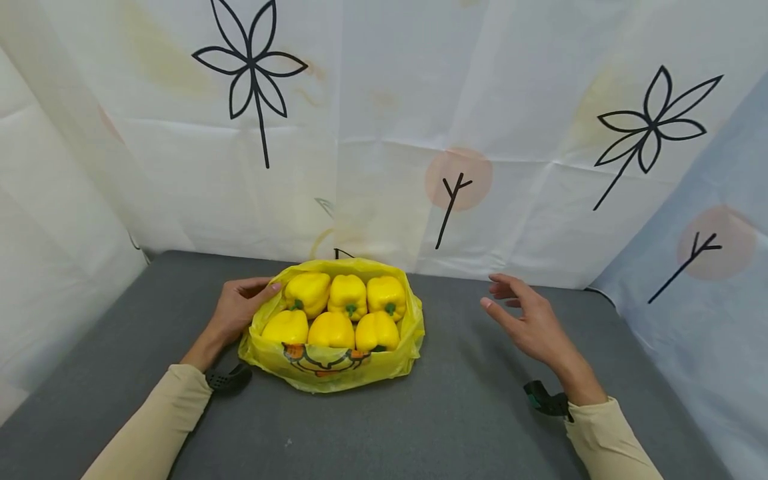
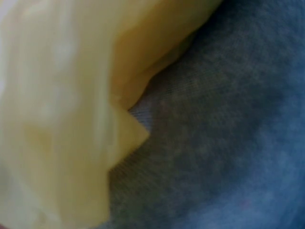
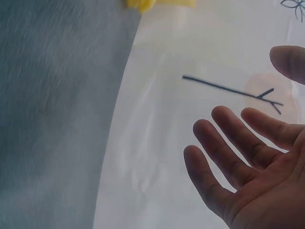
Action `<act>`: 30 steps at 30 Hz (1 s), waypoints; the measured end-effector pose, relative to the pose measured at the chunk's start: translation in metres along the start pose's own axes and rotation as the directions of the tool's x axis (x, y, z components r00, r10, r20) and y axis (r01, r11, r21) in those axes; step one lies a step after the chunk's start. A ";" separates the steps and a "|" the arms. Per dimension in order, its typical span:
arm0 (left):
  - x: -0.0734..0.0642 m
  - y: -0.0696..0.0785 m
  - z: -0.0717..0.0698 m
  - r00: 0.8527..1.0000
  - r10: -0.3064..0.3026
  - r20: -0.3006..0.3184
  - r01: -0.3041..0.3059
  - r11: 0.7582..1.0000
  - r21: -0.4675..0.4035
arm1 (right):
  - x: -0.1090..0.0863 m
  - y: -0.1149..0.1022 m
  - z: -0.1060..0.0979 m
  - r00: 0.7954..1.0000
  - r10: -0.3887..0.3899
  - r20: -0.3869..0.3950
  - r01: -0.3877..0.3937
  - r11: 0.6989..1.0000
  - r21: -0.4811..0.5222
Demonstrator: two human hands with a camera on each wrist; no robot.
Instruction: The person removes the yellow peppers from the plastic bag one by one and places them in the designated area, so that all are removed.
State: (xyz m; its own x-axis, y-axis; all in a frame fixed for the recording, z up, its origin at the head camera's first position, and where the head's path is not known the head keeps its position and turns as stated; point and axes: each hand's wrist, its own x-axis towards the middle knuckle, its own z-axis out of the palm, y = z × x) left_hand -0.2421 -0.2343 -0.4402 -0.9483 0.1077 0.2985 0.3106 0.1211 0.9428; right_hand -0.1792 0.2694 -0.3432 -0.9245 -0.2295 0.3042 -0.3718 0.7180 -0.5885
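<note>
While right hand (image 1: pixel 534 327) hovers empty, fingers loosely spread, yellow bag (image 1: pixel 384 367) of peppers (image 1: pixel 332 330) sits leftward on table (image 1: pixel 456 400), long axis running sideways — left hand (image 1: pixel 235 312) nearer, touching bag's left end, can't tell if gripping.

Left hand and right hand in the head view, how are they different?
Contact: the left hand touches the left rim of the yellow bag, while the right hand touches nothing, apart from the bag.
Fingers: the right hand's are visibly spread, while the left hand's are partly hidden.
Both emerge from a beige sleeve with a dark wristband.
</note>
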 end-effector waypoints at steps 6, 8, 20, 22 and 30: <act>0.000 0.003 0.001 1.000 0.005 -0.006 -0.005 1.000 -0.003 | 0.002 -0.015 0.005 0.998 -0.037 0.046 0.031 0.991 0.126; 0.000 0.003 0.001 1.000 0.004 -0.010 -0.004 1.000 -0.004 | 0.005 -0.022 0.007 0.997 -0.057 0.058 0.047 0.985 0.166; 0.000 0.002 0.000 1.000 0.007 0.003 -0.007 1.000 -0.011 | 0.030 -0.067 0.033 0.977 -0.146 0.158 0.079 0.927 0.367; 0.000 0.001 0.000 1.000 0.007 0.006 -0.007 1.000 -0.014 | 0.033 -0.073 0.040 0.971 -0.163 0.174 0.084 0.917 0.390; 0.000 0.000 0.002 1.000 -0.010 0.002 0.010 1.000 -0.011 | 0.038 -0.077 0.066 0.952 -0.204 0.229 0.083 0.890 0.449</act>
State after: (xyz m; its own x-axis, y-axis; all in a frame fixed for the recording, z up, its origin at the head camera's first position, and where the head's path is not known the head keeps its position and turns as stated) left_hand -0.2420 -0.2324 -0.4408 -0.9512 0.1083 0.2890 0.3005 0.1118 0.9472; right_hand -0.1917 0.1621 -0.3361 -0.8231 -0.5154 0.2386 -0.4451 0.3244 -0.8346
